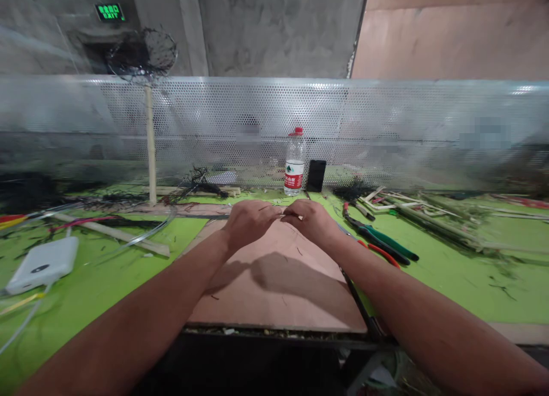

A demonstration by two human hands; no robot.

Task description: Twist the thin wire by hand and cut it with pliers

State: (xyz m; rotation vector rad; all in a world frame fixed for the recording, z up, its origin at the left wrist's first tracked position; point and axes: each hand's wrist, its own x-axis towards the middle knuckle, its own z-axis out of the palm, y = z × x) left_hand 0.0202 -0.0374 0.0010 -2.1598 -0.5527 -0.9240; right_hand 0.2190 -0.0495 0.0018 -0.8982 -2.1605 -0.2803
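Observation:
My left hand (252,220) and my right hand (312,220) meet above the far part of a pale wooden board (274,307). Fingers on both are closed in a pinch, tips almost touching. Whatever lies between them is too small to make out. Short dark scraps lie on the board, along with the shadow of my hands. Just right of my right hand are green-handled pliers (389,242) and a tool with red-orange handles (385,254), the latter partly hidden by my forearm.
Behind my hands stand a red-capped water bottle (294,170) and a black phone (316,176), before a perforated metal screen (257,107). At left are an upright stick (150,144) topped with tangled black wire and a white device (45,263). Cut stems (441,222) lie at right.

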